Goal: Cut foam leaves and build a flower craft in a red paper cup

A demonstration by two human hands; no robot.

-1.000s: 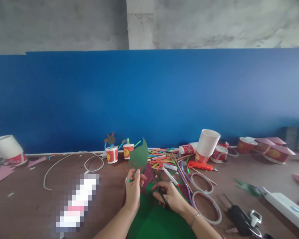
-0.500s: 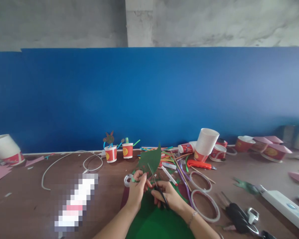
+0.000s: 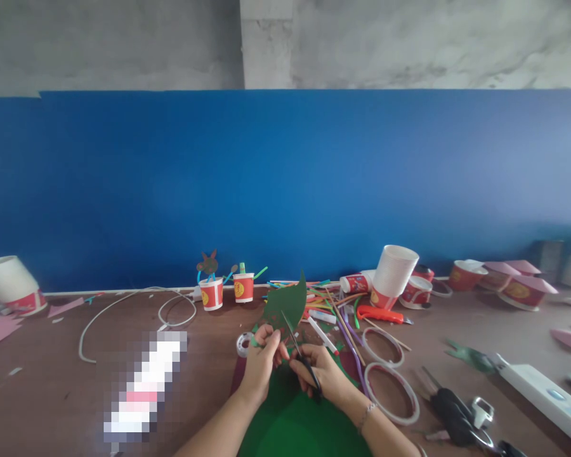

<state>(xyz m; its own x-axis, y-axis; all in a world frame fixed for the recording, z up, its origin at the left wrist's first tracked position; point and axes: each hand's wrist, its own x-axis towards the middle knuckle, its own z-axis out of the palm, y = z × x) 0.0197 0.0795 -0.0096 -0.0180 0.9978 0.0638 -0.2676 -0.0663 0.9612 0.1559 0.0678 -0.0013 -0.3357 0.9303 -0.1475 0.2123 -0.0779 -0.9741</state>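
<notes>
A dark green sheet of paper (image 3: 288, 302) stands up from my left hand (image 3: 265, 355), whose thumb and fingers pinch its lower part. My right hand (image 3: 316, 368) grips a pair of black-handled scissors (image 3: 308, 367), with fingers around the handles. The blades point up and to the left, against the paper's lower area; exactly where they meet it is hard to make out. Beneath both hands lies a larger green sheet (image 3: 290, 422). A white tape roll (image 3: 244, 344) sits just left of my left hand.
Straws, sticks and a red-capped white marker (image 3: 323, 336) lie beyond my hands. To the right are an orange utility knife (image 3: 380, 314), two tape rings (image 3: 393, 393), keys (image 3: 457, 412) and a power strip (image 3: 542, 393). Decorated paper cups (image 3: 212, 295) stand at the back.
The green paper's tip has shifted slightly left. Both hands hold nearly the same place, and everything else on the table stays put.
</notes>
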